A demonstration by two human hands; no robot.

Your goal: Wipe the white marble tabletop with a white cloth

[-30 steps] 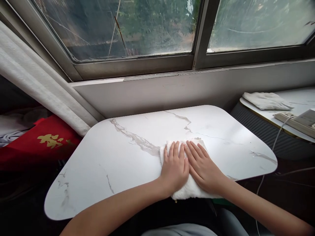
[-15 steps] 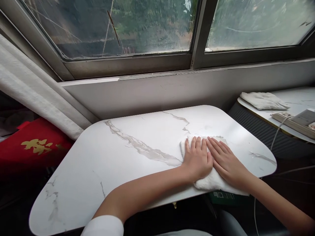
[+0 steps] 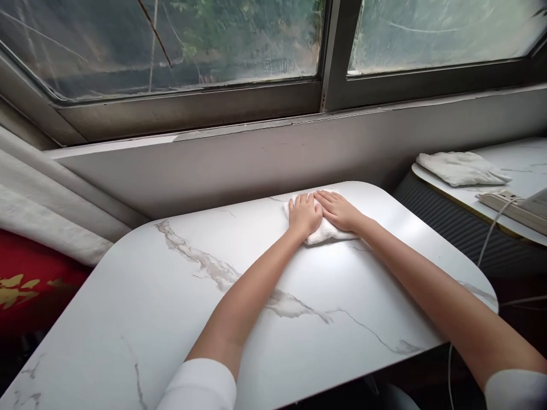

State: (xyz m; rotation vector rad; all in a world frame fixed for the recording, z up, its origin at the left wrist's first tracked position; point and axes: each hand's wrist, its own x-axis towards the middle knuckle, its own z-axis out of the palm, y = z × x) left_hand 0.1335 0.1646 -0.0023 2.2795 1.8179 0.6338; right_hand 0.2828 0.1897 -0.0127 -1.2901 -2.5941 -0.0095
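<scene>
A white cloth [image 3: 328, 233] lies near the far edge of a white, marble-patterned table [image 3: 171, 307]. My left hand [image 3: 305, 215] rests flat on the cloth's left part, fingers stretched toward the wall. Close beside it, my right hand [image 3: 338, 210] presses on the cloth with its fingers extended and angled to the left. The hands nearly touch, and both arms reach forward across the tabletop. Parts of the cloth are hidden under the palms and fingers.
Beyond the table stand a low wall [image 3: 239, 165] and a window. To the right, a second table [image 3: 527, 152] bears a folded white cloth [image 3: 464, 167] and a power strip [image 3: 498, 204] with a hanging cable [image 3: 487, 242]. A pale curtain [image 3: 43, 199] and a red item [image 3: 38, 273] are left.
Both hands have pushed the cloth from the table's near edge to its far edge, slightly leftward. My arms are now stretched out, and the view has shifted.
</scene>
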